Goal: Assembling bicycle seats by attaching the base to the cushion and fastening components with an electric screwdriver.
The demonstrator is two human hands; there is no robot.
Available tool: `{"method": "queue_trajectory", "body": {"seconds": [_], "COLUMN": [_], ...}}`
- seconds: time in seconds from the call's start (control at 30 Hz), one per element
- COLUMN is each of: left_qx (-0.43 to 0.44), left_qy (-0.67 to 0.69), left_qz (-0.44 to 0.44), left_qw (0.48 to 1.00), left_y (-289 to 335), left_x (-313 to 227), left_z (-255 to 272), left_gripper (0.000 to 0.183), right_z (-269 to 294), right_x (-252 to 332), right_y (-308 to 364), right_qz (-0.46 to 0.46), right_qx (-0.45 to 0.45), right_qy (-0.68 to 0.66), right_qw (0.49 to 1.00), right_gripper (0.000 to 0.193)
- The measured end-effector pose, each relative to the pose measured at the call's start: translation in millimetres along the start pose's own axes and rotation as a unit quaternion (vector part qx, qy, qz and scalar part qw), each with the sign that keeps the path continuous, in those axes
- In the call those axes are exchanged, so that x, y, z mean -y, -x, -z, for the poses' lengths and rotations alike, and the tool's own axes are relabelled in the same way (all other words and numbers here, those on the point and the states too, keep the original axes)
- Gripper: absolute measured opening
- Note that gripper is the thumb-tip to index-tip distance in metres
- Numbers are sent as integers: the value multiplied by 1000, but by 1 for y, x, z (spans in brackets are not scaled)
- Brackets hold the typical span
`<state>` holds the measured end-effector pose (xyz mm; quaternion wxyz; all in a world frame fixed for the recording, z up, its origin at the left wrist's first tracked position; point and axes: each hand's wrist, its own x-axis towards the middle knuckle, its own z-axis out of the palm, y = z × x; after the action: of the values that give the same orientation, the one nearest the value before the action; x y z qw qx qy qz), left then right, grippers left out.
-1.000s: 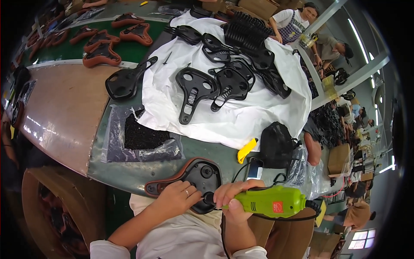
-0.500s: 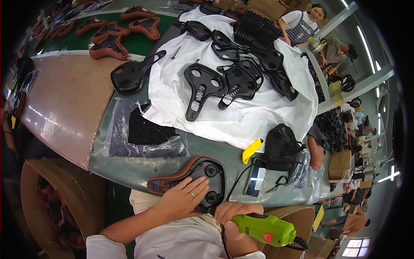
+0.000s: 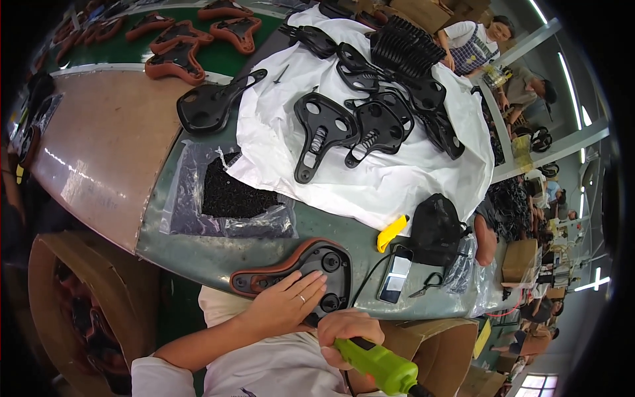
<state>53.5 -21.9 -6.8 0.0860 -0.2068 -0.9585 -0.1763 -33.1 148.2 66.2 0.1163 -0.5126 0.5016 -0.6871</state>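
A brown bicycle saddle (image 3: 344,272) lies upside down at the table's near edge, its black base facing up. My left hand (image 3: 291,303) rests flat across that base, fingers stretched out. In my right hand (image 3: 346,331) is a lime-green electric screwdriver (image 3: 383,368), gripped just beside the saddle's near right edge. Its tip is hidden behind my hand and the saddle, so I cannot tell whether it touches the base. Beyond the saddle, a clear plastic bag (image 3: 178,215) holds a heap of small black screws (image 3: 235,194).
Black saddle bases (image 3: 321,135) are piled on a white sheet (image 3: 278,159). Right of the saddle lie a yellow cutter (image 3: 392,233), a phone (image 3: 396,274), scissors (image 3: 426,283) and a black bag (image 3: 433,228). Cardboard boxes (image 3: 126,264) flank me; a person (image 3: 473,46) stands at the far side.
The electric screwdriver and my right hand have shifted left, and the tool's back end has swung lower. My left hand stays on the saddle. The whole view has shifted slightly.
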Motion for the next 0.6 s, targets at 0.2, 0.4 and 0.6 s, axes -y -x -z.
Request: {"method": "queue_trajectory", "body": {"seconds": [0.2,0.4,0.6], "left_qx": [-10,-24,22], "left_qy": [3,66,154], "left_qz": [8,145,288], "left_qw": [1000,987,945], "left_y": [1,0,6], "left_x": [0,17,17], "left_z": [2,42,24], "left_gripper": [86,92,81], "right_z": [-8,8,15], "right_x": [8,61,77], "right_y": [-5,-21,-4], "right_qz": [-21,29,123], "right_qx": [-51,-77,0], "right_qy": [-26,-83,-70], "right_qw": [998,993,990], "right_gripper": [33,39,22]}}
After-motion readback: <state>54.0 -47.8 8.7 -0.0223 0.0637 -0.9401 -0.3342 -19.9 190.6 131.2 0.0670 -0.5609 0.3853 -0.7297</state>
